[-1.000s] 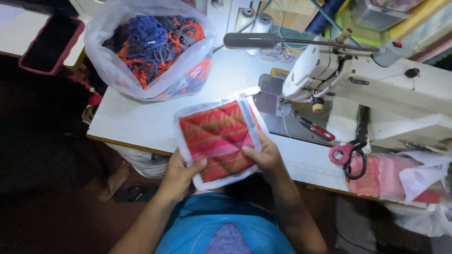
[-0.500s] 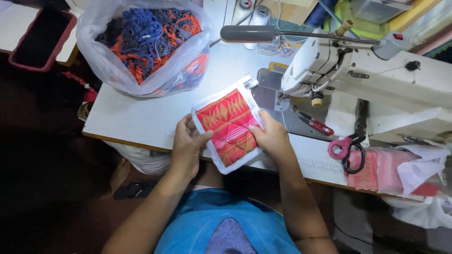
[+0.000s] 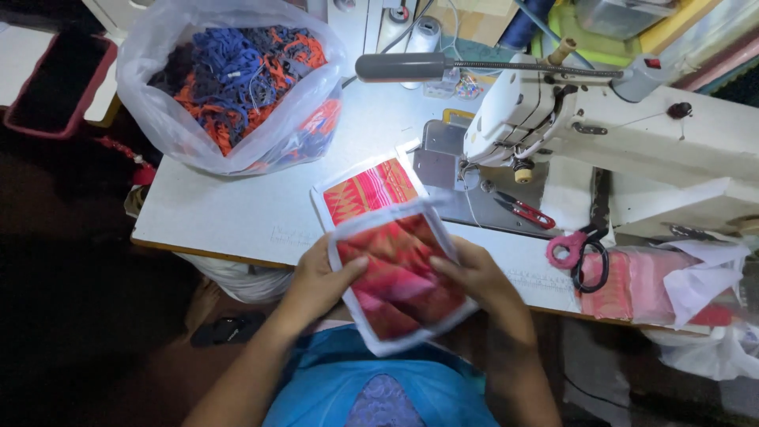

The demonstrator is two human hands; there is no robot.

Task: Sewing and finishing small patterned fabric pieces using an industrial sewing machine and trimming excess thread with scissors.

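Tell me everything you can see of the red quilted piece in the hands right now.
The red quilted piece is a flat, soft-looking fabric panel, red, pink and orange, with white binding along its edges. It is folded over, its far part lying on the white table, near part held over the table's edge. The left hand and right hand grip its two sides, thumbs on top.

Under your fingers (image 3: 354, 262) the quilted pad (image 3: 399, 281) is cloth, red and pink, stitched into soft ridges, with a matt white fabric binding. A second cloth pad (image 3: 368, 190) in orange weave lies on the surface (image 3: 229, 213), which looks smooth, pale and faintly glossy. The bag (image 3: 170, 119) beside it is thin, shiny, crinkled plastic holding matt fabric scraps (image 3: 229, 71). The sewing machine (image 3: 632, 134) has a smooth painted white body and a dull metal plate (image 3: 439, 162). The scissors (image 3: 581, 249) have pink plastic handles.
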